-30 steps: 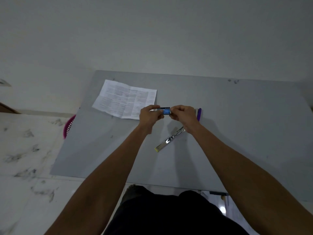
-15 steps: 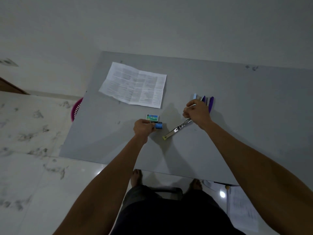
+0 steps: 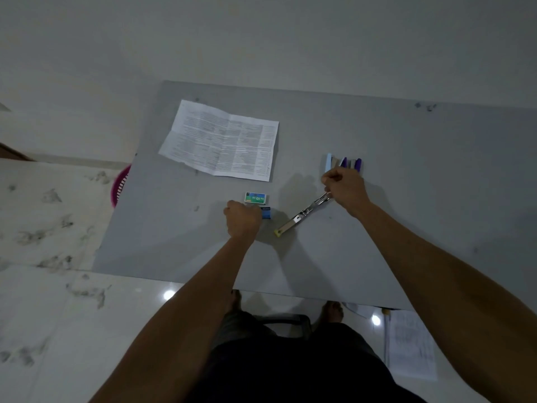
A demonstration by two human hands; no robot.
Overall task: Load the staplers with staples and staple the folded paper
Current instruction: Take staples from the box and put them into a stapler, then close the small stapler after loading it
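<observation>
So we've got the grey worktop (image 3: 421,213) filling most of the view. The creased printed paper (image 3: 220,141) lies flat and opened out on its far-left part. Off the left edge, a bit of a pink basket (image 3: 119,187) peeks out down on the floor.

Our left hand (image 3: 242,218) is down on the worktop near the middle, with its fingers curled around a small blue staple box (image 3: 266,213). Our right hand (image 3: 345,189) is further right and a little farther away. Its fingers are bunched tight at the far end of the open stapler (image 3: 299,218), but honestly we can't tell what they're pinching, if anything.

That stapler lies swung open between the two hands. It's a long metal strip running diagonally, and its yellow tip points near-left. Just beyond the right hand is a little row of other staplers (image 3: 344,163), one light blue and two purple, side by side. A green-and-blue staple box (image 3: 255,198) sits just beyond the left hand, right next to the blue one.
</observation>
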